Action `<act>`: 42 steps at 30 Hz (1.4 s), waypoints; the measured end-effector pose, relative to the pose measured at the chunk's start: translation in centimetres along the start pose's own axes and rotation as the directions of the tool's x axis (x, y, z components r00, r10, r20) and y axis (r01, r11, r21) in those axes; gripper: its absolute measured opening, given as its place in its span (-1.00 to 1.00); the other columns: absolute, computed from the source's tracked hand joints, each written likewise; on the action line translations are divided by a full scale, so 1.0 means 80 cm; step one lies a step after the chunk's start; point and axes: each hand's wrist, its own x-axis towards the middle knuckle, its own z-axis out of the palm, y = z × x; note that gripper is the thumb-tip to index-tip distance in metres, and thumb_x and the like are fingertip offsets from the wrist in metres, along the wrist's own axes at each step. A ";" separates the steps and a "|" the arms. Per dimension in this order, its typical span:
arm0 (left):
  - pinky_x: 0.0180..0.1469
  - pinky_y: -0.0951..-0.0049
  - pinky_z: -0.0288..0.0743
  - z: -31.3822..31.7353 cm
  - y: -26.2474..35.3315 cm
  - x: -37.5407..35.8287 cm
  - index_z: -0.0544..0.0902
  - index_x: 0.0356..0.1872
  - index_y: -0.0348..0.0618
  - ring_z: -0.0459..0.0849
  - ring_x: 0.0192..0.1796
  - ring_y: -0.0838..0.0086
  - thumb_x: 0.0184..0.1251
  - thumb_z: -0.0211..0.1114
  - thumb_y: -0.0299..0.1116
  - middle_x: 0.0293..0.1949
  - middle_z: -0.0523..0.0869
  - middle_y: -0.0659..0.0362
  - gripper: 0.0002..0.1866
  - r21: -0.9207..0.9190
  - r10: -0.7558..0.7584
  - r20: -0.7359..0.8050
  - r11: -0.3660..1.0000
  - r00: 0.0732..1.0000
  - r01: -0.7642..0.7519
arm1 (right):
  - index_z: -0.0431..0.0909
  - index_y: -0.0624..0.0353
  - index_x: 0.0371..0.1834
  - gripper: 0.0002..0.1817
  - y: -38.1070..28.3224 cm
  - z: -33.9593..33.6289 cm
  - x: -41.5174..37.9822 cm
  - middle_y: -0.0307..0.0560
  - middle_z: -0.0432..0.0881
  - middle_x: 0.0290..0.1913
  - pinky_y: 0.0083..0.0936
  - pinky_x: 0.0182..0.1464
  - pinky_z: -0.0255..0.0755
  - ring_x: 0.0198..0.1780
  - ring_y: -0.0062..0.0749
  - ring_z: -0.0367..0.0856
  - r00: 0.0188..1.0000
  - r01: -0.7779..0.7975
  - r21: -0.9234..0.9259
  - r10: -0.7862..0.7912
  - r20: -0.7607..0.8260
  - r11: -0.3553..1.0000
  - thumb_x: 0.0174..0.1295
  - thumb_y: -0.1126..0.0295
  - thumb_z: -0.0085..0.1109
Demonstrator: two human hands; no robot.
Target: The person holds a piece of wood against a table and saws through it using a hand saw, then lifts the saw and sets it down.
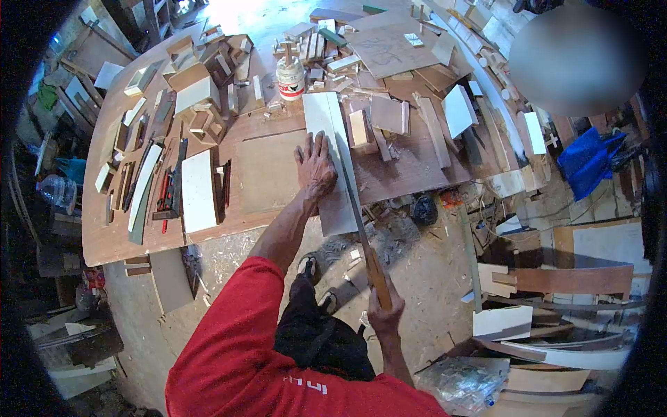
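Note:
A long white board lies on the worktable, its near end jutting past the front edge. My left hand rests flat on the board with fingers stretched out, holding nothing. My right hand is closed around the rear end of a handsaw, below the table edge. Seen almost edge-on, the saw's narrow blade runs along the board's right part, just right of my left hand. A thin line divides the board lengthwise. Whether the teeth are inside the wood cannot be made out.
The worktable carries a white glue tub, several wood blocks and offcuts, and a white panel at left. A blue bag is at right. Boards are stacked on the lower right, beside clear plastic. Scraps litter the floor.

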 end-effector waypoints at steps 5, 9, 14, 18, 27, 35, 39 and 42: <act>0.47 -0.21 -0.20 -0.008 0.005 -0.002 0.21 0.43 -0.14 -0.07 0.56 0.17 0.16 0.05 -0.34 0.52 0.10 0.16 -0.28 0.023 -0.013 0.044 1.000 0.999 0.012 | 0.49 0.40 0.14 -0.56 0.003 0.007 0.028 0.23 0.68 -0.24 -0.42 -0.22 0.55 -0.27 -0.19 0.72 1.000 0.021 -0.045 -0.020 0.005 0.999 0.14 0.56 0.11; 0.47 -0.22 -0.20 0.009 -0.004 -0.002 0.21 0.44 -0.13 -0.06 0.56 0.16 0.21 0.00 -0.33 0.52 0.09 0.17 -0.32 0.044 -0.008 0.010 0.999 1.000 0.007 | 0.49 0.39 0.15 -0.55 0.019 0.016 0.010 0.18 0.69 -0.19 -0.45 -0.14 0.53 -0.23 -0.21 0.71 1.000 0.012 0.006 -0.013 0.021 1.000 0.14 0.58 0.05; 0.47 -0.21 -0.18 0.000 0.000 -0.003 0.21 0.44 -0.12 -0.04 0.56 0.16 0.25 -0.01 -0.32 0.52 0.10 0.18 -0.34 0.037 -0.009 0.030 0.999 1.000 0.008 | 0.46 0.35 0.20 -0.52 -0.006 0.009 0.030 0.14 0.69 -0.16 -0.47 -0.24 0.52 -0.29 -0.35 0.69 0.994 -0.090 -0.020 0.091 0.058 0.996 0.16 0.52 0.04; 0.46 -0.22 -0.15 0.011 -0.006 -0.003 0.24 0.42 -0.11 -0.02 0.55 0.17 0.22 0.05 -0.28 0.51 0.12 0.18 -0.33 0.056 0.003 -0.017 0.998 1.000 -0.002 | 0.49 0.37 0.15 -0.57 0.002 0.010 0.021 0.16 0.69 -0.20 -0.45 -0.23 0.52 -0.28 -0.32 0.69 0.986 -0.129 -0.071 0.135 0.098 0.989 0.16 0.55 0.10; 0.44 -0.24 -0.15 -0.004 0.001 0.001 0.25 0.40 -0.18 -0.02 0.55 0.15 0.17 0.04 -0.35 0.49 0.15 0.13 -0.33 0.017 0.000 0.023 1.000 1.000 0.000 | 0.50 0.45 0.11 -0.55 0.022 0.024 0.046 0.20 0.69 -0.25 -0.39 -0.26 0.54 -0.33 -0.26 0.69 0.997 -0.002 -0.041 0.005 0.071 0.999 0.10 0.53 0.09; 0.46 -0.21 -0.18 0.009 -0.010 -0.001 0.21 0.43 -0.14 -0.03 0.55 0.15 0.23 0.03 -0.31 0.52 0.11 0.16 -0.33 0.028 0.034 -0.014 0.999 0.999 -0.034 | 0.51 0.46 0.04 -0.63 -0.030 0.020 0.073 0.20 0.68 -0.27 -0.37 -0.22 0.53 -0.27 -0.24 0.71 0.980 -0.163 0.007 0.162 0.114 0.987 0.18 0.49 0.09; 0.46 -0.20 -0.18 -0.003 0.001 0.002 0.20 0.44 -0.11 -0.05 0.56 0.16 0.20 0.06 -0.31 0.53 0.08 0.17 -0.30 0.029 -0.011 0.027 1.000 1.000 0.010 | 0.50 0.42 0.10 -0.60 0.014 0.019 0.029 0.26 0.68 -0.20 -0.39 -0.19 0.54 -0.18 -0.19 0.74 0.983 0.180 -0.047 -0.182 -0.033 0.982 0.16 0.52 0.10; 0.47 -0.20 -0.19 0.001 -0.006 -0.005 0.20 0.44 -0.10 -0.06 0.56 0.17 0.15 0.12 -0.33 0.52 0.09 0.18 -0.26 0.042 -0.033 0.057 0.999 0.998 0.031 | 0.50 0.41 0.11 -0.59 -0.013 0.004 0.012 0.28 0.67 -0.17 -0.35 -0.16 0.56 -0.14 -0.01 0.73 1.000 -0.009 -0.033 0.010 0.018 0.999 0.15 0.55 0.09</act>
